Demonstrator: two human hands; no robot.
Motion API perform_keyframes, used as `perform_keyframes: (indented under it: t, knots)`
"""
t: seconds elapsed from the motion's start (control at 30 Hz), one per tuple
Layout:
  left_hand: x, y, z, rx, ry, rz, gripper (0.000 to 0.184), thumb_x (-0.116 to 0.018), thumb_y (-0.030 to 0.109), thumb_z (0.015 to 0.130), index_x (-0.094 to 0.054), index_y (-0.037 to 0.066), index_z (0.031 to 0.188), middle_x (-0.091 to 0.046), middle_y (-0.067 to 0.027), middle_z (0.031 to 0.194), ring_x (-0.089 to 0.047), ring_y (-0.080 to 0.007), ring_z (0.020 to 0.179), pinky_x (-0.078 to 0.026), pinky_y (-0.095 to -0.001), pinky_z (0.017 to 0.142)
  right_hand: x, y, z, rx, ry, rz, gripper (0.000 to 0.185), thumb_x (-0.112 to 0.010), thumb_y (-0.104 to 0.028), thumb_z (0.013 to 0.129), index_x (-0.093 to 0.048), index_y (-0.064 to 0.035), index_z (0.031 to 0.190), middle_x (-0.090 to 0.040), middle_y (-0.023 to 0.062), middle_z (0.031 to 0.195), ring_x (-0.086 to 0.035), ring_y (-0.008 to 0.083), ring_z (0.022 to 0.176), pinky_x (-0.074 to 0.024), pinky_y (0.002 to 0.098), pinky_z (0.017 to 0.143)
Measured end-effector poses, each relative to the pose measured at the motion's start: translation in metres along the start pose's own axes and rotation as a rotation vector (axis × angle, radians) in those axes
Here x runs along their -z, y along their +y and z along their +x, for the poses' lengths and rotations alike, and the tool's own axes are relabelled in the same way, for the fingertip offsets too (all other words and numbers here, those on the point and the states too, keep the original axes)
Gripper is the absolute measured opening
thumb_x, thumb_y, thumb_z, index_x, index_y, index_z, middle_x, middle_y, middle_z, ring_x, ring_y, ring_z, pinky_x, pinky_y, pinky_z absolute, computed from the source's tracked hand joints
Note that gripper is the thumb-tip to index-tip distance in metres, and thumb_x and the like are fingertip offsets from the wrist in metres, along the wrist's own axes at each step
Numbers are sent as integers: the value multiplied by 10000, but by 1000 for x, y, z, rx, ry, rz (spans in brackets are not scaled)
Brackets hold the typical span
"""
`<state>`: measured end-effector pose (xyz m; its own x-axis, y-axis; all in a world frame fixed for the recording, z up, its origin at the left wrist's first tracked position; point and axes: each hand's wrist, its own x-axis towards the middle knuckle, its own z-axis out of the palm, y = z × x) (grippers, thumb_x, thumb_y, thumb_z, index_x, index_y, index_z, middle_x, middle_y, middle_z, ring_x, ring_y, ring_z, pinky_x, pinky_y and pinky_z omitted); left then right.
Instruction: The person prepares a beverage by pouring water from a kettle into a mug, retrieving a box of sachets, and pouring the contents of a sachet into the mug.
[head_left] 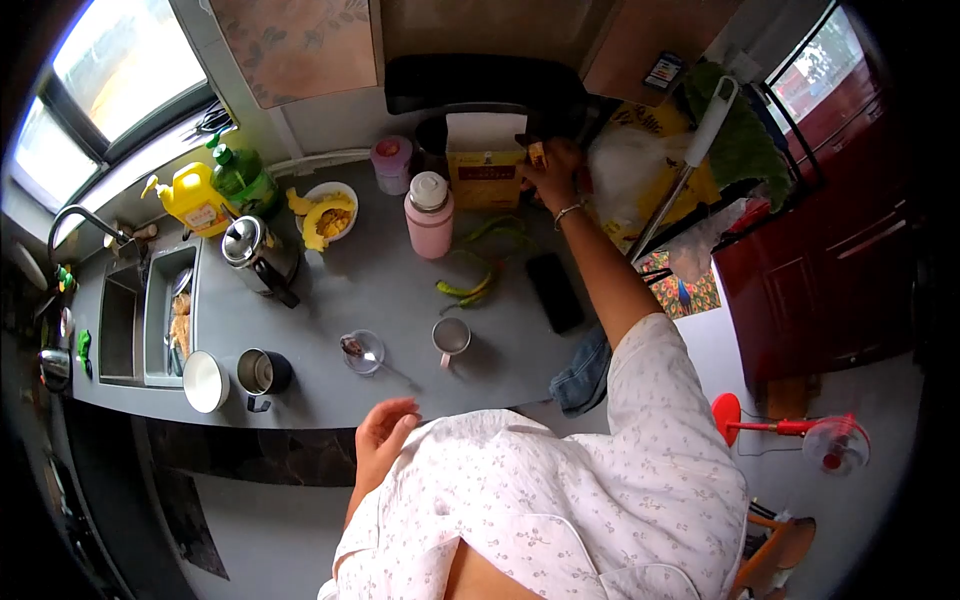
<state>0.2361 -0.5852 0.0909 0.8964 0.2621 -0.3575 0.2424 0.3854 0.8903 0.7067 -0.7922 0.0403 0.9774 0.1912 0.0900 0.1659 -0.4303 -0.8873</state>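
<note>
at a gray counter [335, 290], left hand [386, 430] empty, right hand [556, 175] grasping orange item [537, 154] beside yellow box [485, 182].

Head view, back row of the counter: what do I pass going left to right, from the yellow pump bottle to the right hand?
Yellow pump bottle, green pump bottle, white bowl, pink jar, pink flask, yellow box, right hand.

Home kitchen: grey counter [330, 290] with built-in sink [122, 325], tap [90, 222], dish-soap bottles, mugs, kettle-like pot [258, 258]
</note>
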Motion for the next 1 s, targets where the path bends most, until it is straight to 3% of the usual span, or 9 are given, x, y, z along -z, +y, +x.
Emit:
perform_keyframes:
  t: [0.13,0.2,0.27,0.3,0.37,0.47,0.6,0.83,1.0]
  knots:
    - [5,-8,3,-8,-12,0,265,-638,69,878,-597,-29,1121,-651,-94,1044,-611,-146,942,-468,-271,859,11,-24,-29,-56,72,56,690,-646,-395,880,-375,-50,1412,-670,123,947,-642,189,641,-518,323,553]
    - [2,-4,3,-9,-17,41,277,-645,97,885,-594,-27,1126,-649,-93,1054,-613,-139,949,-471,-266,848,18,-6,-30,-209,45,98,570,-609,-418,902,-495,-9,1282,-656,96,779,-594,144,556,-465,284,496]
    - [0,-2,3,-14,-14,52,276,-636,106,894,-590,-29,1131,-646,-92,1053,-612,-137,946,-470,-261,843,16,-42,-71,-146,85,290,428,-569,-404,931,-591,13,1025,-591,50,634,-535,110,508,-416,253,475]
    - [1,-3,3,-3,-23,55,274,-630,112,900,-589,-30,1130,-645,-89,1053,-609,-135,947,-469,-259,842,13,-53,-89,-153,50,291,428,-569,-404,931,-591,13,1025,-591,50,634,-535,110,508,-416,253,475]
    - [1,-3,4,15,-27,54,264,-616,125,915,-589,-29,1127,-642,-82,1047,-600,-132,954,-465,-258,844,10,-68,-121,-65,-120,366,353,-573,-362,939,-587,-29,821,-527,11,560,-511,96,505,-415,248,489]
    - [2,-12,6,-17,11,34,269,-615,138,918,-588,-22,1132,-643,-80,1042,-596,-131,962,-462,-260,848,-18,-98,-181,-124,-277,484,329,-552,-348,957,-594,-47,831,-528,-4,608,-502,89,496,-402,236,507]
    - [-1,-7,4,-70,48,78,326,-625,148,910,-557,-15,1184,-606,-88,1141,-570,-135,1028,-448,-279,897,-49,-127,-242,-38,-545,559,277,-543,-299,970,-620,-47,884,-621,17,750,-618,106,708,-478,237,689]
    - [11,-10,-2,-236,-12,-12,356,-622,146,913,-523,-14,1215,-557,-86,1206,-515,-146,1117,-402,-284,969,-120,-166,-315,-264,-907,758,266,-584,-278,953,-635,-79,1121,-622,-32,899,-575,44,803,-474,185,702]
    - [46,2,-16,-106,-64,-212,275,-619,141,924,-543,-9,1141,-577,-23,1014,-542,-102,963,-418,-256,891,-161,-176,-338,-332,-956,710,278,-570,-315,957,-620,-84,1103,-596,-30,934,-552,29,866,-464,188,743]
